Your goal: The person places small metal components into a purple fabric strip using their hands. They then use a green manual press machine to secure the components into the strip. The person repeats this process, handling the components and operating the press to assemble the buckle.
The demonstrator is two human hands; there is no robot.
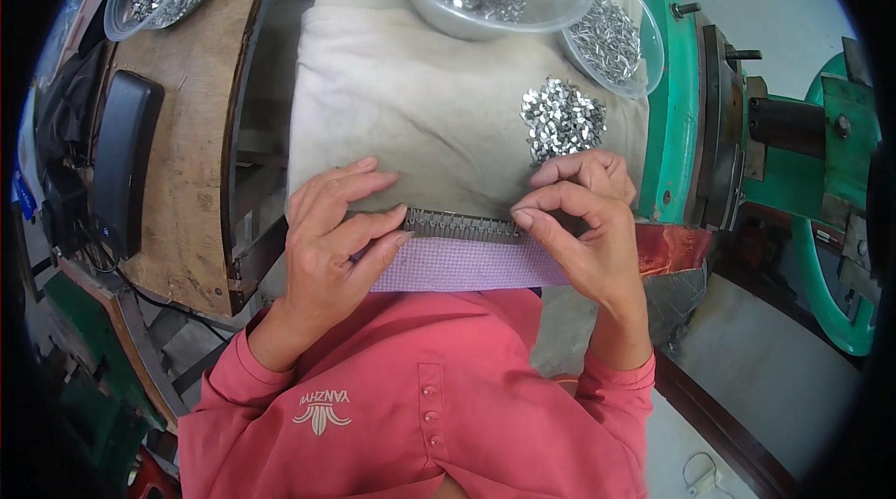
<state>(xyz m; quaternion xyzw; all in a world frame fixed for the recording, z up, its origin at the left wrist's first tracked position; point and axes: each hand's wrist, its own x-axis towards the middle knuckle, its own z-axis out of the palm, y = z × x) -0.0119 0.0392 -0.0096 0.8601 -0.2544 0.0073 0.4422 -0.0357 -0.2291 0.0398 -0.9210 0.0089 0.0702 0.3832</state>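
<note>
A narrow dark metal strip [462, 224] with a row of comb-like teeth or slots lies crosswise in front of me. My left hand [327, 242] pinches its left end between thumb and forefinger, the other fingers reaching over the cloth. At the strip's right end, my right hand [593, 219] has its thumb and forefinger pressed together; whatever they hold is too small to name. Just beyond that hand lies a loose pile of small shiny metal pieces [562, 118]. A purple woven cloth [467, 266] runs along the near side of the strip.
A pale cloth [373, 98] covers the work surface. At its far side stand a large plastic bowl [467, 29] and a smaller plastic dish [656, 46], both with metal pieces. Green machinery [674, 126] borders the right. A wooden table [191, 154] on the left bears a black case [128, 163] and another bowl [117, 23].
</note>
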